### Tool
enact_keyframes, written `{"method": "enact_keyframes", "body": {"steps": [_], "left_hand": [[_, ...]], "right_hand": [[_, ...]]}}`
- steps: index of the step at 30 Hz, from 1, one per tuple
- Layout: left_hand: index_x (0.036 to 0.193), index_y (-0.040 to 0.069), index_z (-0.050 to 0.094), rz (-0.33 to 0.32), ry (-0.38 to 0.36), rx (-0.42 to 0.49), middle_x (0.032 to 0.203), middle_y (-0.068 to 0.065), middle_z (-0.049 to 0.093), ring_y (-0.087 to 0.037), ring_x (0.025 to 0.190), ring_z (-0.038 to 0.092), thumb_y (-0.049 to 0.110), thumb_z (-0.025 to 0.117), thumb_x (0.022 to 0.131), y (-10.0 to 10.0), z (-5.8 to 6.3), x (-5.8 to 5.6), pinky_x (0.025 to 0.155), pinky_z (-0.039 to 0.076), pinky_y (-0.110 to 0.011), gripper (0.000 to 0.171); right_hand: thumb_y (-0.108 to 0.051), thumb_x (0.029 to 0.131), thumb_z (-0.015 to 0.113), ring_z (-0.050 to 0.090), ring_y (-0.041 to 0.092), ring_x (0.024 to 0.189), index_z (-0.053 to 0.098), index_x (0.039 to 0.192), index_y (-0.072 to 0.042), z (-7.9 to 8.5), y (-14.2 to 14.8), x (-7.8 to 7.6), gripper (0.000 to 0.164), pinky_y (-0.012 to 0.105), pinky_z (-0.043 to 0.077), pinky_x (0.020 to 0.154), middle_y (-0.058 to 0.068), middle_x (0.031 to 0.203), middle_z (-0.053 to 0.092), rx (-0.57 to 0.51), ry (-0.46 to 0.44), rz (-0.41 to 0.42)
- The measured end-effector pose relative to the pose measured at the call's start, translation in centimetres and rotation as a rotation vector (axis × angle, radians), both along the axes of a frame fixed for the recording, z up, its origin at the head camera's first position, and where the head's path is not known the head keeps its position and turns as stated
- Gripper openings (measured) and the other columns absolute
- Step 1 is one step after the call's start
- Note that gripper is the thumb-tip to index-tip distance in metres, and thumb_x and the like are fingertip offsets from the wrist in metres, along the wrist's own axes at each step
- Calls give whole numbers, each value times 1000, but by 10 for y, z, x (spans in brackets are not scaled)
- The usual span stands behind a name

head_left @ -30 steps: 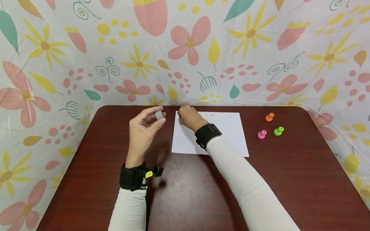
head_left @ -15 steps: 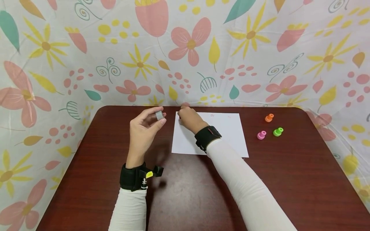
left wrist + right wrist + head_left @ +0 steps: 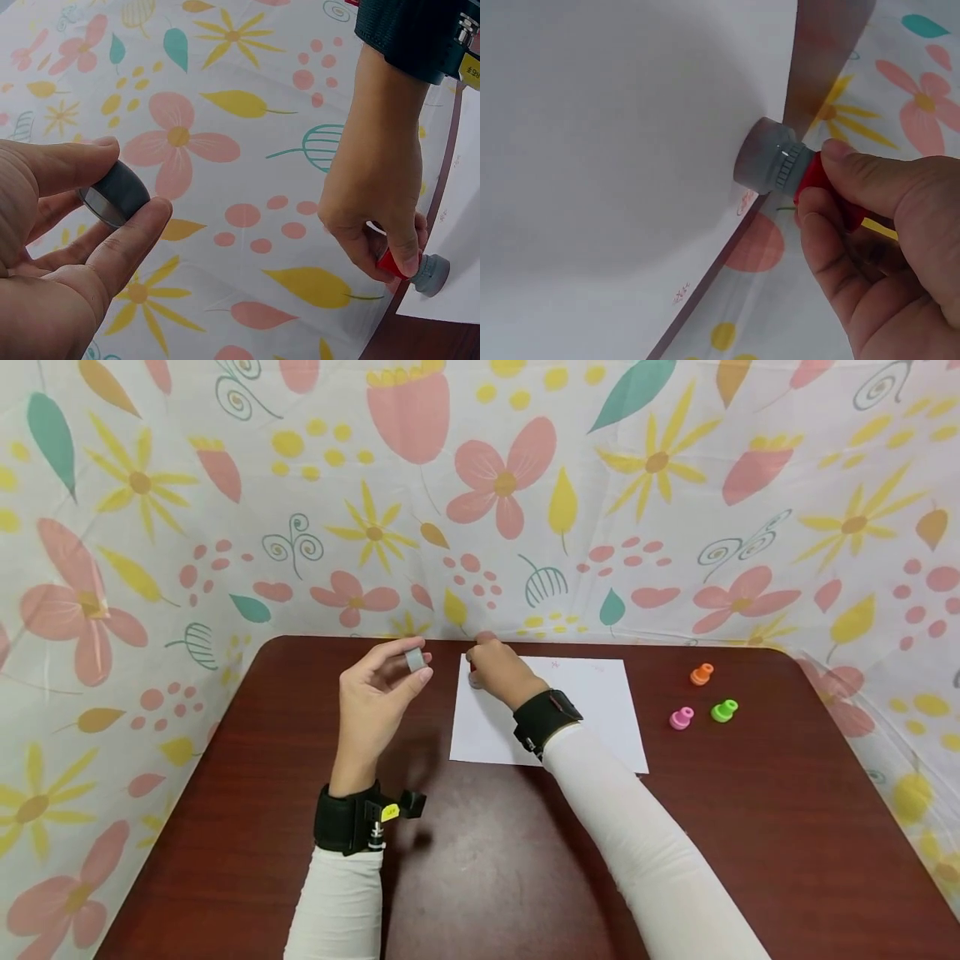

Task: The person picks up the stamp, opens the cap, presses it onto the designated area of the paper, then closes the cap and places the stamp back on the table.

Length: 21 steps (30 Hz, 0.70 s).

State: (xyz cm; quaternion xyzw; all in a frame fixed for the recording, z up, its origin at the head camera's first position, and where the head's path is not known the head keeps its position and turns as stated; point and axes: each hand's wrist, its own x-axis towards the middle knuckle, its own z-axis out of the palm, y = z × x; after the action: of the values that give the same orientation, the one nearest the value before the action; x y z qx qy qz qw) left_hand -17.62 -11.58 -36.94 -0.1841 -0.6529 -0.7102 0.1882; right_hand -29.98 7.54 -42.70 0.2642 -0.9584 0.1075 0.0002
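Note:
My right hand pinches the red handle of a stamp between thumb and fingers. The stamp's grey base meets the white paper near its far left corner. Small red printed marks run along the paper's far edge, one of them right beside the base in the right wrist view. Left of the paper, my left hand is raised and holds a grey stamp cap between thumb and fingertips. The cap's hollow side shows in the left wrist view.
Orange, green and pink stamps stand on the dark wooden table, right of the paper. A flower-patterned cloth hangs behind the table's far edge and along its sides.
The head view has shifted slightly, so the whole scene sits a little lower in it. Both hands keep their holds and stay nearly in place.

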Motion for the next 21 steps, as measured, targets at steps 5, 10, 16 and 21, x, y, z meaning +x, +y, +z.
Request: {"method": "enact_keyframes", "body": {"steps": [5, 10, 16, 21], "left_hand": [[125, -6, 69, 0, 5, 2, 120, -8, 72, -37, 109, 72, -8, 75, 89, -1, 0, 0, 90, 62, -36, 37], [125, -6, 70, -1, 2, 0, 121, -7, 72, -39, 110, 71, -8, 75, 89, -1, 1, -1, 90, 62, -35, 36], [124, -6, 70, 0, -6, -5, 120, -5, 72, -39, 108, 72, -9, 75, 89, 0, 1, -1, 89, 62, -34, 36], [123, -7, 70, 1, -7, -5, 118, -2, 73, -34, 105, 73, -10, 76, 87, 2, 1, -1, 87, 63, -32, 36]], "right_hand": [[-5, 94, 71, 64, 25, 85, 73, 89, -4, 1, 3, -1, 5, 32, 52, 73, 12, 102, 60, -9, -17, 7], [-8, 95, 73, 68, 26, 98, 74, 103, 0, 6, 6, 0, 11, 33, 57, 83, 15, 118, 65, -24, -30, -1], [-13, 96, 75, 67, 28, 102, 71, 110, -1, 19, 14, 6, 20, 35, 57, 85, 15, 108, 68, -85, 18, -1], [-13, 96, 75, 66, 28, 99, 73, 118, -3, 34, 28, 16, 24, 37, 59, 84, 15, 105, 68, -193, 97, 4]]}}
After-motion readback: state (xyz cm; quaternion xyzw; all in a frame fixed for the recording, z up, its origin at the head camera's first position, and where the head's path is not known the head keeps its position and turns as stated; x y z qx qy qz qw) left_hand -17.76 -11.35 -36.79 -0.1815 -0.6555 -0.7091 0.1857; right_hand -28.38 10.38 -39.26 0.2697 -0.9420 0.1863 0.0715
